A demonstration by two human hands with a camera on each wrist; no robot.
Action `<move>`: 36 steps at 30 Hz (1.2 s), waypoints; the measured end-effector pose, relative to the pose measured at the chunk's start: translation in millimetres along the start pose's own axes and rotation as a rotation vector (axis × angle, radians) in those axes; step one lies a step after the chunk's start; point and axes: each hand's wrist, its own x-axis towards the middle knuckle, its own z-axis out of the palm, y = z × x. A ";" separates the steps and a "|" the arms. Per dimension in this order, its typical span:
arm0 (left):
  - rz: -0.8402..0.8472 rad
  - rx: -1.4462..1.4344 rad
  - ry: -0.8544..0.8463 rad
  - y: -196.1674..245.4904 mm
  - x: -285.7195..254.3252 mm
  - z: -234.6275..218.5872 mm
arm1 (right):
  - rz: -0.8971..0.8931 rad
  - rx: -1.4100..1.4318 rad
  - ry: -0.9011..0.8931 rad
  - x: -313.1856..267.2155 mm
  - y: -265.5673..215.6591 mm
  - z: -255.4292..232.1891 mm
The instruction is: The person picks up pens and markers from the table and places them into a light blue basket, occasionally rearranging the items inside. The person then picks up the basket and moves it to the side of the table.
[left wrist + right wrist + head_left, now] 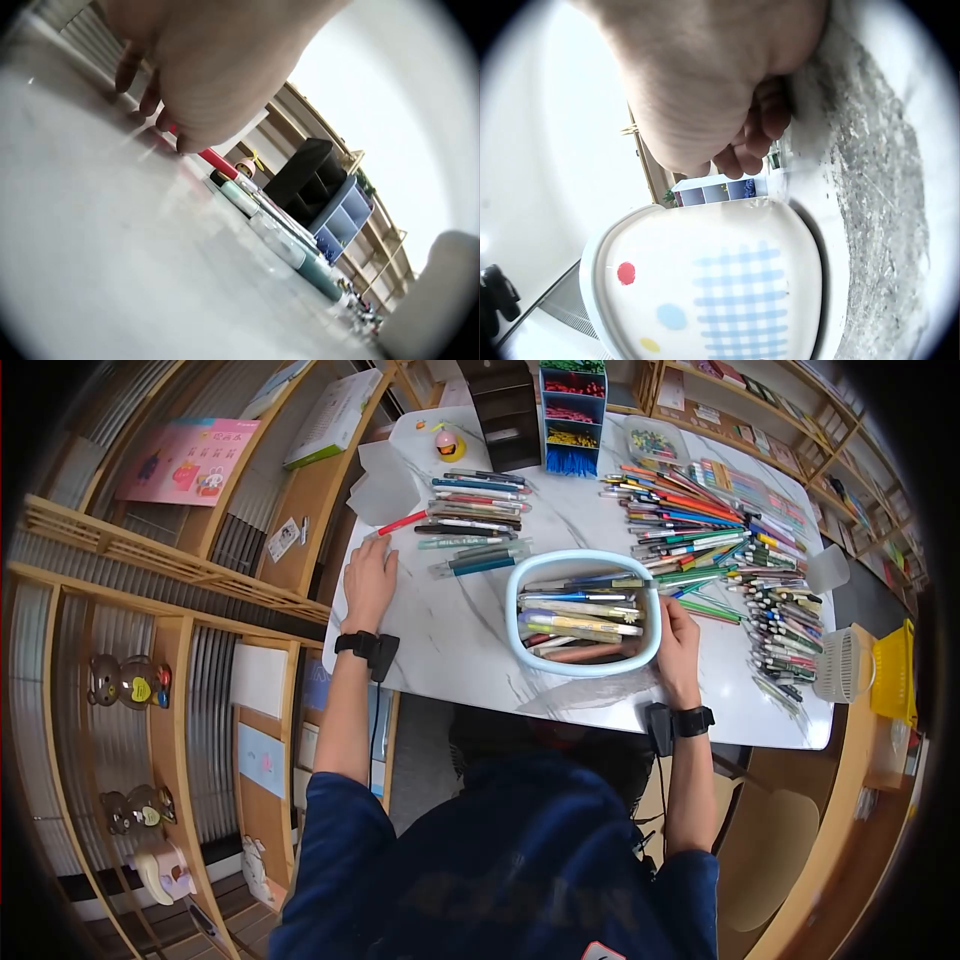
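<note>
My left hand (371, 585) lies at the left side of the white table, palm down, with its fingertips at the end of a red pen (400, 525). In the left wrist view the fingers (151, 94) reach down to the tabletop, and the pen runs out from behind them. Right of that pen, a row of pens and markers (475, 510) lies on the table. My right hand (680, 640) rests beside a light-blue-rimmed bin (513, 610) holding several pens. Its fingers (750, 142) are loosely curled near the bin's wall, with nothing seen in them.
A large heap of pens and colored pencils (700, 540) spreads over the table's right. At the back stand a dark organizer (505, 420), a blue compartment rack (572, 420) and a small toy figure (448, 444). White (838, 665) and yellow (895, 675) baskets stand beyond the right edge.
</note>
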 end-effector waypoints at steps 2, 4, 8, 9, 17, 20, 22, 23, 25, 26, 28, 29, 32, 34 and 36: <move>-0.029 0.001 0.006 0.4 6.2 0.3 | 0.003 -0.010 0.010 -1.5 -2.7 -0.3; -0.039 -0.002 0.057 -1.7 10.8 0.2 | 0.010 -0.002 0.008 -2.0 -4.0 -0.1; 0.092 0.064 0.060 -9.5 21.5 5.7 | 0.005 0.003 0.016 -1.8 -2.4 2.4; 0.077 0.087 0.023 -9.8 24.1 7.1 | 0.000 -0.014 0.016 -1.2 -1.0 2.0; 0.042 0.001 0.012 4.3 15.7 -9.4 | -0.028 0.010 0.015 0.5 6.4 2.5; -0.082 -0.322 0.004 37.7 12.7 -36.9 | -0.023 0.011 0.010 1.8 8.6 2.5; -0.106 -0.588 0.005 71.9 8.6 -60.3 | -0.020 0.015 0.000 1.6 5.8 3.5; -0.070 -0.689 -0.030 93.7 4.2 -73.3 | -0.012 0.021 0.004 1.5 5.9 4.1; 0.001 -0.894 -0.097 142.3 -7.1 -101.8 | 0.004 0.031 0.006 1.4 6.8 4.5; 0.096 -0.859 -0.136 161.7 -11.8 -114.6 | 0.006 0.029 0.006 1.6 6.3 4.8; 0.234 -0.798 -0.241 193.8 -21.9 -127.4 | 0.012 0.027 0.007 0.8 5.1 4.9; 0.278 -0.771 -0.306 205.2 -25.8 -128.1 | 0.007 0.015 0.006 0.1 4.0 4.6; 0.513 -0.522 -0.288 207.9 -37.8 -100.9 | -0.040 -0.029 0.018 0.8 6.7 4.3; 0.593 -0.456 -0.299 205.1 -41.0 -91.5 | -0.025 0.002 0.026 1.9 9.0 4.1; 0.538 -0.498 -0.346 201.7 -40.1 -95.3 | -0.015 0.018 0.028 0.4 10.5 3.5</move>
